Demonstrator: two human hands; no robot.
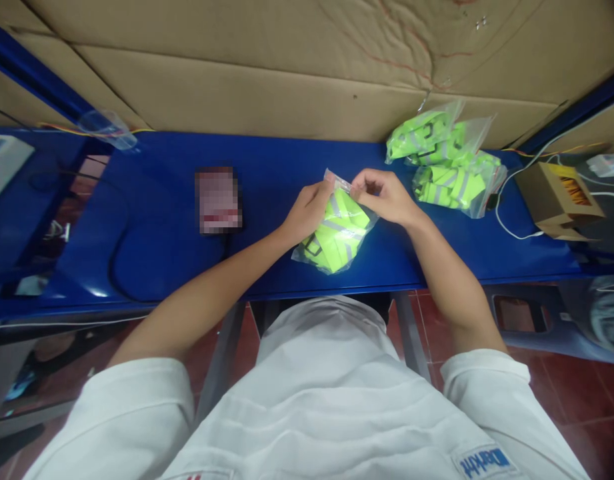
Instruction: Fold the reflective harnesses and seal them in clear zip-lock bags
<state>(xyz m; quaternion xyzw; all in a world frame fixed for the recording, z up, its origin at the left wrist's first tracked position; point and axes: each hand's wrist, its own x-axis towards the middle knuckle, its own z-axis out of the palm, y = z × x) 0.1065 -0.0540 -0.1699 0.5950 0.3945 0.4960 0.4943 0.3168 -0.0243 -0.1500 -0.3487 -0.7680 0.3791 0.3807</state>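
A clear plastic bag (341, 230) with folded neon-yellow material and grey reflective strips inside lies at the front edge of the blue table, in front of my body. My left hand (309, 210) pinches the bag's upper left corner. At the upper right of the same bag, my right hand (383, 195) has its thumb and fingers closed on the top edge. A dark buckle shows through the plastic at the lower left.
Several similar filled bags (454, 157) lie at the back right of the blue table (267, 157). Beside them are a white cable and an open cardboard box (557, 200). A pixelated object (218, 200) is on the left, and a clear cup (109, 129) lies further back.
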